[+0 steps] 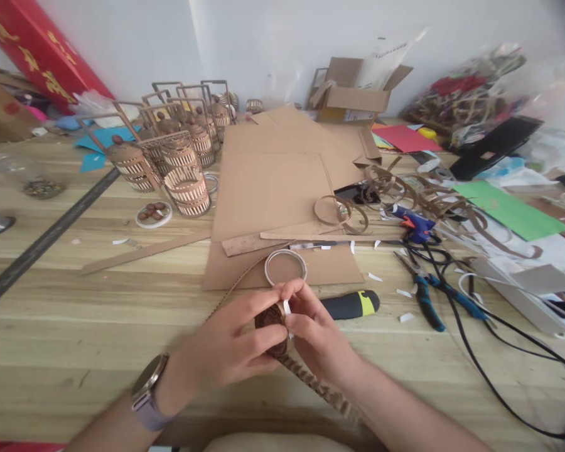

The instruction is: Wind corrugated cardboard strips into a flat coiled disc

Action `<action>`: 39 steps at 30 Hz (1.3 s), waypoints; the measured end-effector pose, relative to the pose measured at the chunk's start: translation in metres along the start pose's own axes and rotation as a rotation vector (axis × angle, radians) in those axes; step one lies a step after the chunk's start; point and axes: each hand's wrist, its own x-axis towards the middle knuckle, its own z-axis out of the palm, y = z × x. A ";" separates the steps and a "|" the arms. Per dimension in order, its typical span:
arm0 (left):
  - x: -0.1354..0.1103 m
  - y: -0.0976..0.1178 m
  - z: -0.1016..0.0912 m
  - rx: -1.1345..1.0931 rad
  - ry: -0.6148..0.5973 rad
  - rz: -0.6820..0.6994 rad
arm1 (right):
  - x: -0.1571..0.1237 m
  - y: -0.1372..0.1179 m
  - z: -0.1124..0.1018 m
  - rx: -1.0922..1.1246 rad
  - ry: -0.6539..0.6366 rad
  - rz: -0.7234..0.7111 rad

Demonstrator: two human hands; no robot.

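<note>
A dark brown rolled strip of corrugated cardboard (266, 319) sits between my hands, low in the middle of the head view. My left hand (226, 342), with a watch on its wrist, is closed around it. My right hand (322, 336) pinches a small white slip (287, 307) against the roll's right edge; fingers cover part of the roll. A ridged strip end (317, 384) trails down to the right under my right wrist. Just beyond my fingertips lies a tape ring (268, 270), and a black and yellow-green handle (351, 306) rests to the right.
Several lantern-like cardboard baskets (188, 191) stand at the back left, near a ring of brown balls (154, 214). Cardboard sheets (273, 182) cover the middle. On the right lie pliers (426, 295), a blue glue gun (417, 225), looping black cables (466, 358) and curled strips (400, 188).
</note>
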 end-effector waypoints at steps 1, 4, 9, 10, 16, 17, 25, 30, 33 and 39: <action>0.001 0.000 0.000 0.004 -0.003 0.004 | -0.001 0.000 0.001 0.020 -0.004 0.010; 0.003 0.002 -0.001 0.022 0.001 0.025 | -0.002 -0.003 0.003 0.060 -0.017 0.034; 0.008 0.008 -0.001 0.025 -0.041 0.026 | 0.001 -0.006 0.001 0.126 -0.021 0.087; 0.009 0.009 -0.001 0.007 -0.054 -0.013 | 0.002 -0.006 0.000 0.131 -0.026 0.101; 0.007 0.012 0.002 -0.069 -0.026 -0.162 | 0.000 -0.009 -0.002 -0.064 -0.034 0.067; 0.005 0.011 0.003 -0.064 -0.001 -0.140 | -0.001 -0.009 -0.002 -0.160 -0.022 0.002; -0.003 0.007 0.005 -0.104 0.019 -0.198 | -0.002 -0.010 -0.011 -0.870 -0.039 -0.566; 0.001 0.005 0.005 -0.188 0.043 -0.269 | 0.001 -0.016 -0.013 -1.091 -0.109 -0.698; 0.005 0.005 0.005 -0.176 0.080 -0.315 | 0.002 -0.015 -0.013 -1.085 -0.133 -0.683; 0.005 0.005 0.002 -0.090 0.090 -0.331 | 0.005 -0.021 -0.016 -0.944 -0.087 -0.692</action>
